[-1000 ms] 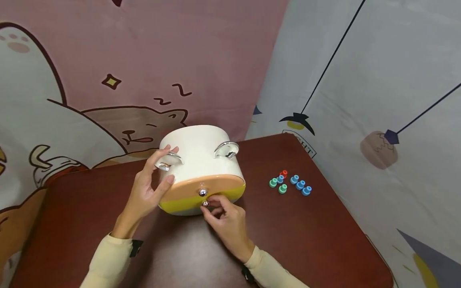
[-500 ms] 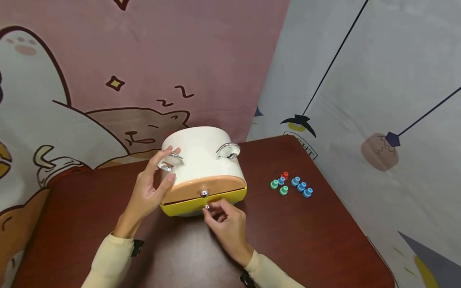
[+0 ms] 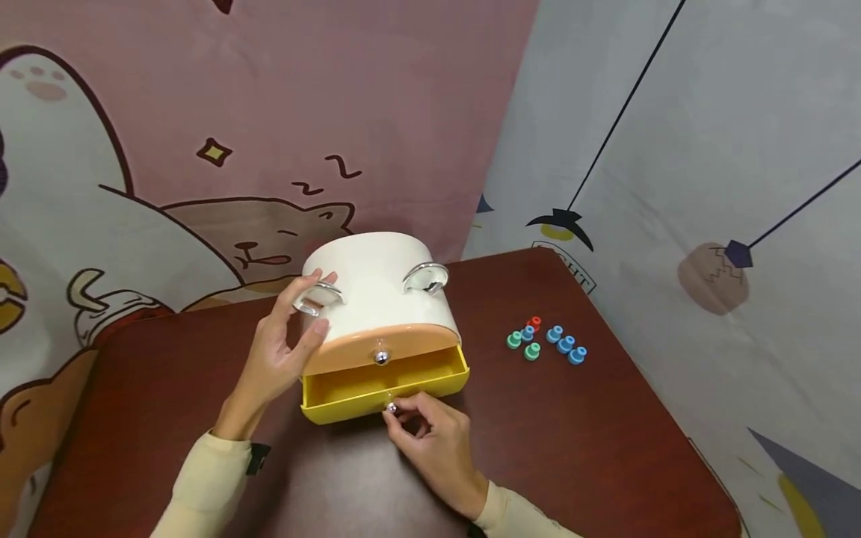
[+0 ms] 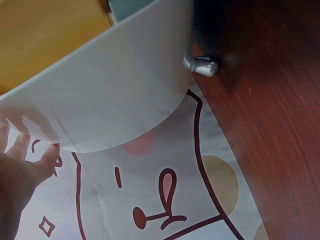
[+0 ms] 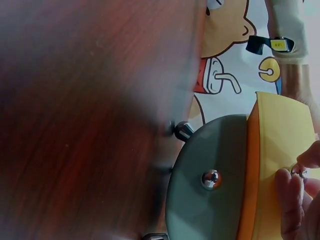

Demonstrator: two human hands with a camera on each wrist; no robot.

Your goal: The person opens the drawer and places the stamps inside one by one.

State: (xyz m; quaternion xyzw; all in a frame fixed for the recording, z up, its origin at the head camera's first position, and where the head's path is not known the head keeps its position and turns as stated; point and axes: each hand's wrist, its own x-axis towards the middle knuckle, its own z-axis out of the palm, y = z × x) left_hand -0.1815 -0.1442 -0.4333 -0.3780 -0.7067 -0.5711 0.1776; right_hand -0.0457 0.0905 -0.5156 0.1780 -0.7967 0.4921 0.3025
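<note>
A small white drawer cabinet (image 3: 377, 276) with two silver-edged, ear-shaped loops (image 3: 427, 278) stands on the table. Its upper orange drawer (image 3: 417, 342) is closed, and the yellow drawer (image 3: 336, 411) below it is pulled out, with nothing seen inside. My right hand (image 3: 440, 444) pinches the yellow drawer's silver knob (image 3: 392, 408) between thumb and fingers. My left hand (image 3: 276, 351) rests against the cabinet's left side by the left loop, thumb and fingers spread and fairly straight. The right wrist view shows a grey-green bottom drawer (image 5: 210, 150) with its own knob, closed.
Several small pegs lie on the table to the right: blue ones (image 3: 566, 344), green ones (image 3: 532, 351) and a red one (image 3: 534, 323). The dark red-brown table (image 3: 572, 448) meets a patterned wall covering at its back edge. Short silver feet (image 4: 202, 65) stick out under the cabinet.
The yellow drawer has slid out toward me, opening from closed, as my right hand drew back with its knob. My left hand has stayed on the cabinet.
</note>
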